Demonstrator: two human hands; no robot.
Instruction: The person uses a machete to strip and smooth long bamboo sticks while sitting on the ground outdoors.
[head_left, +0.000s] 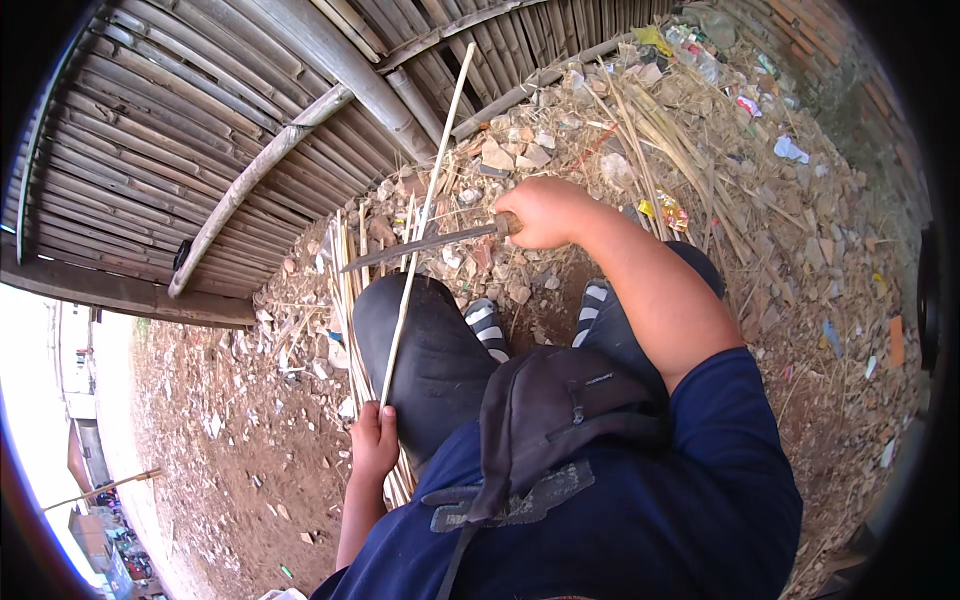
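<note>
My right hand (548, 212) is wrapped round the handle of a long dark machete (425, 245), its blade pointing left across my knee. The blade crosses a thin pale bamboo strip (436, 180); whether they touch I cannot tell. That strip slants from my left hand up toward the bamboo wall. My left hand (374, 440) grips its lower end beside my left thigh. Beneath and left of it lies a bundle of similar bamboo strips (344, 275), partly hidden by my leg.
A bamboo-slat wall (190, 130) with poles rises at the front left. More split strips (665, 135) lie ahead on the right. Rubble and litter cover the ground (230, 450) around my striped-sock feet. A brick wall (850, 60) stands at the far right. A dark bag (570, 400) hangs at my front.
</note>
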